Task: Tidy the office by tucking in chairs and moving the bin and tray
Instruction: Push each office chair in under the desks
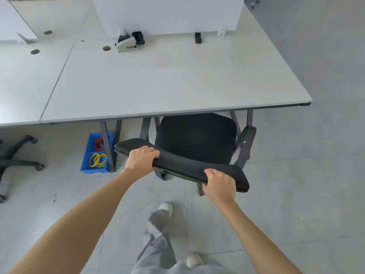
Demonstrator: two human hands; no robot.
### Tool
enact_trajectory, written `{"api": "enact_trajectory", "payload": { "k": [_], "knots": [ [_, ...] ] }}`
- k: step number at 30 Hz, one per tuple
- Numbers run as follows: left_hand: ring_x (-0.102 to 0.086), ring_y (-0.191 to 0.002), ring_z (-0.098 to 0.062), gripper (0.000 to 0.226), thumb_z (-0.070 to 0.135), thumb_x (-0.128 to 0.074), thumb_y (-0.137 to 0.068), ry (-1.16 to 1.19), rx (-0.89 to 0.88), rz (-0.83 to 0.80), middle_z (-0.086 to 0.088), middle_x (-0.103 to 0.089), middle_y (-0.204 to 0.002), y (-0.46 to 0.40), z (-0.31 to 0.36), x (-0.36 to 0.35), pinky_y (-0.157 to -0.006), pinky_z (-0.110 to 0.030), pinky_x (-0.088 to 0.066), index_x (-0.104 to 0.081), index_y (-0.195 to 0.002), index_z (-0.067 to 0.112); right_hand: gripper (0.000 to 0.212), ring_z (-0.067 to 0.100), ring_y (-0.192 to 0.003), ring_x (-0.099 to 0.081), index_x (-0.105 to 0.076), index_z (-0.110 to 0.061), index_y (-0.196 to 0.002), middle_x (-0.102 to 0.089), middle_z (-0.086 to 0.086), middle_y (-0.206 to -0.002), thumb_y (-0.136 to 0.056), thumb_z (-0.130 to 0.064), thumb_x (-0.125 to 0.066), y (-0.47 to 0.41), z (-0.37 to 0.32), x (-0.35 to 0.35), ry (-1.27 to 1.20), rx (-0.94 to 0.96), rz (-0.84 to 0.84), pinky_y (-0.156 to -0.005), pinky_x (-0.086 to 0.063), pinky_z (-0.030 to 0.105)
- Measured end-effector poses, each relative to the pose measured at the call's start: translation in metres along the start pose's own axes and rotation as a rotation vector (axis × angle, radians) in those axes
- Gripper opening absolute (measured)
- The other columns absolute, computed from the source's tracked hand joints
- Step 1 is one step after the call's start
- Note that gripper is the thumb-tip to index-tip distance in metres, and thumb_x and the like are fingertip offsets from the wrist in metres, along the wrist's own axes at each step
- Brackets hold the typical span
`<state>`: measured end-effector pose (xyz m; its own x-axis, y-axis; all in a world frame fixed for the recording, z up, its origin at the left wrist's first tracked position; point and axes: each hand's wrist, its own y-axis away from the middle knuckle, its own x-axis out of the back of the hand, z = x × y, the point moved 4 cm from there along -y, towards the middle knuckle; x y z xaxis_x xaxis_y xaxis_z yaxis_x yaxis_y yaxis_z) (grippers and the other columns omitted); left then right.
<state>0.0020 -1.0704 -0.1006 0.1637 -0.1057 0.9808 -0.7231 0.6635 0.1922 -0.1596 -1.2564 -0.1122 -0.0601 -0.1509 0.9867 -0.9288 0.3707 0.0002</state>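
A black office chair (197, 139) stands at the front edge of the white desk (158, 84), its seat partly under the desktop. My left hand (141, 160) grips the top of the chair's mesh backrest (181, 165) near its left end. My right hand (219, 184) grips the same backrest near its right end. A blue tray (87, 155) with red and yellow rings lies on the floor under the desk, left of the chair, partly hidden by a desk leg.
A second chair's wheeled base (17, 155) shows at the left edge. A stapler-like device (128, 43) and small black blocks sit at the desk's back by a white divider (167, 14). Grey floor (306, 175) spreads to the right. My legs and shoes are below.
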Motion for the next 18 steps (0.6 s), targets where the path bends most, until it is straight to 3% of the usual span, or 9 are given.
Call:
{"api": "enact_trajectory", "payload": {
  "k": [7,14,18],
  "knots": [
    [-0.053,-0.092,-0.018,0.020,0.015,-0.055,-0.081,0.040,-0.056,0.003,0.005,-0.063,-0.097,-0.077,-0.046,0.018,-0.065,-0.031,-0.046,-0.059,-0.100,0.021,0.030,0.023,-0.066,-0.067,-0.069,-0.015,-0.086,-0.072,-0.001,-0.075,-0.057,-0.017,-0.076,-0.078,-0.020,-0.002,-0.054,-0.143,-0.029,-0.052,-0.053,0.030],
    [-0.056,-0.078,-0.024,0.022,0.014,-0.073,-0.067,0.144,-0.116,0.061,0.000,-0.065,-0.081,-0.098,-0.051,0.025,-0.053,-0.030,-0.043,-0.063,-0.086,0.012,0.036,0.016,-0.052,-0.062,-0.068,-0.021,-0.075,-0.067,-0.008,-0.062,-0.040,-0.019,-0.079,-0.107,-0.013,0.002,0.002,-0.129,0.004,-0.041,-0.039,0.020],
    [-0.056,-0.082,-0.023,0.018,0.010,-0.066,-0.072,0.159,-0.106,0.070,0.000,-0.064,-0.084,-0.102,-0.046,0.022,-0.054,-0.029,-0.039,-0.061,-0.089,0.012,0.035,0.017,-0.052,-0.060,-0.069,-0.022,-0.075,-0.067,-0.008,-0.064,-0.042,-0.017,-0.079,-0.116,-0.005,0.006,0.017,-0.113,0.028,-0.042,-0.037,0.019]
  ]
}}
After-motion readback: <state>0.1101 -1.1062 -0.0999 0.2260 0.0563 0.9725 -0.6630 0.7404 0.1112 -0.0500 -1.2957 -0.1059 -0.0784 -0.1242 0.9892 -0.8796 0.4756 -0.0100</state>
